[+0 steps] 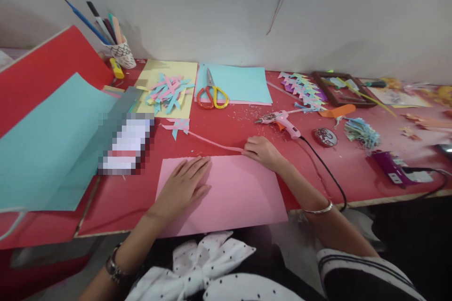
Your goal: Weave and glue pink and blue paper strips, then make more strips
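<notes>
My left hand point(187, 181) lies flat on a pink paper sheet point(240, 193), fingers stretched out near its far edge. At the sheet's far right corner, my right hand point(263, 151) is closed on the end of a narrow pink paper strip point(212, 142). The strip runs leftward along the sheet's far edge; my fingers partly hide its right end. Beyond my left hand lies a small woven piece point(180, 125) of pink and blue paper strips. A pink glue gun point(286, 123) rests on the table behind my right hand.
Scissors point(211, 89) lie on blue sheets point(243, 82). A heap of folded strips point(170, 91) sits on yellow paper point(141, 77). At left are a blurred phone point(127, 146), a large blue sheet point(45, 150) and a pen cup point(123, 54). A purple power strip point(391, 167) with a cord is at right.
</notes>
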Action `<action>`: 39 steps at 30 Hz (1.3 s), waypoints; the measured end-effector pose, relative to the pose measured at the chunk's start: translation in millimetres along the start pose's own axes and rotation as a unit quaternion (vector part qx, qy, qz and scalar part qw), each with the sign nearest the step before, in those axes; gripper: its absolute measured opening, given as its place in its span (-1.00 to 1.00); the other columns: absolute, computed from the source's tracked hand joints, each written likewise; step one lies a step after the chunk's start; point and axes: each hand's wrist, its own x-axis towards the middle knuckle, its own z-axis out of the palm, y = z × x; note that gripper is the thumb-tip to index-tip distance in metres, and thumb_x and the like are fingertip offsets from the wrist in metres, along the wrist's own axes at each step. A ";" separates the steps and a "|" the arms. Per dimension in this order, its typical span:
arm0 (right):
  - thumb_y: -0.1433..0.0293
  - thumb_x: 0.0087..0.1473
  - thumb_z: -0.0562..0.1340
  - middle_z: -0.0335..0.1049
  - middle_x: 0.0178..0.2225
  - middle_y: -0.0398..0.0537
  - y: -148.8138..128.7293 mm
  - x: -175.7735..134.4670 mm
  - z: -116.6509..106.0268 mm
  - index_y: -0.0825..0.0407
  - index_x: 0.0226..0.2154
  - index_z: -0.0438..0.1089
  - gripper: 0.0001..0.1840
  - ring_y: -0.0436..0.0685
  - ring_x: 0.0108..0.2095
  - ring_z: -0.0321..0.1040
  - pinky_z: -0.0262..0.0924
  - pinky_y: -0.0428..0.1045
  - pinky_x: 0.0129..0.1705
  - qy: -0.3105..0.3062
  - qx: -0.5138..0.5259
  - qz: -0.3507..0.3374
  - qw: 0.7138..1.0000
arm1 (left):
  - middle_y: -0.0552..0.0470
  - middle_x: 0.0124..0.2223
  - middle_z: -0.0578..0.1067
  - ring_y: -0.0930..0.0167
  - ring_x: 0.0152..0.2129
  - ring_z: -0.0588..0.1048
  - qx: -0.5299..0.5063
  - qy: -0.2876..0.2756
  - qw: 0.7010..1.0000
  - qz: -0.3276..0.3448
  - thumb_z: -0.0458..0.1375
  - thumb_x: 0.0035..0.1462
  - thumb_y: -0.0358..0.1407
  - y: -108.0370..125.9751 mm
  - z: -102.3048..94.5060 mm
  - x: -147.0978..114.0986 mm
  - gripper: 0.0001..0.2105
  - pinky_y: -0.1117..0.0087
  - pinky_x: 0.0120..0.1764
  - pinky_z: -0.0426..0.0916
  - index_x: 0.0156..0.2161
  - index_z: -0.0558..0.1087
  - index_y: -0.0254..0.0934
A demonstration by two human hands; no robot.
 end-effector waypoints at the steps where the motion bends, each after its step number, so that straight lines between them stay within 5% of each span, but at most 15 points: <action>1: 0.13 0.19 -0.16 0.15 -0.55 -0.11 0.2 -0.3 -0.3 0.07 -0.60 0.26 -0.45 0.00 -0.50 0.04 -0.15 -0.06 -0.39 0.002 -0.003 0.005 1.000 | -0.09 0.15 0.28 0.36 0.09 0.23 -0.001 0.000 1.000 0.000 -0.16 0.20 -0.15 -0.1 0.0 0.0 -0.54 0.26 0.12 0.06 0.16 0.13 -0.30; 21: 0.08 0.14 -0.06 0.17 -0.59 -0.13 6.0 -9.8 -4.0 0.06 -0.65 0.21 -0.49 -0.01 -0.53 0.05 -0.15 -0.06 -0.40 0.026 0.036 0.031 0.999 | -0.06 0.16 0.26 0.40 0.10 0.21 -0.017 -0.008 1.000 -0.003 -0.17 0.20 -0.13 -4.1 -2.5 -2.4 -0.53 0.29 0.14 0.03 0.17 0.11 -0.28; 28: 0.17 0.16 -0.04 0.25 -0.51 -0.13 4.3 -14.6 -7.5 0.05 -0.58 0.30 -0.56 -0.01 -0.44 0.15 -0.17 0.01 -0.22 0.005 0.029 0.048 0.998 | -0.09 0.16 0.26 0.37 0.09 0.22 -0.010 -0.011 1.000 0.003 -0.18 0.20 -0.12 -8.1 -2.3 -6.0 -0.51 0.25 0.12 0.06 0.16 0.13 -0.31; 39: 0.23 0.20 -0.08 0.27 -0.51 -0.15 -0.7 -14.0 -6.3 0.05 -0.57 0.29 -0.56 0.01 -0.41 0.16 -0.26 0.04 -0.20 0.008 0.006 0.080 0.997 | -0.07 0.17 0.24 0.39 0.10 0.20 -0.020 -0.013 1.000 -0.008 -0.16 0.19 -0.15 -4.7 -4.3 -6.7 -0.52 0.28 0.14 0.02 0.17 0.10 -0.29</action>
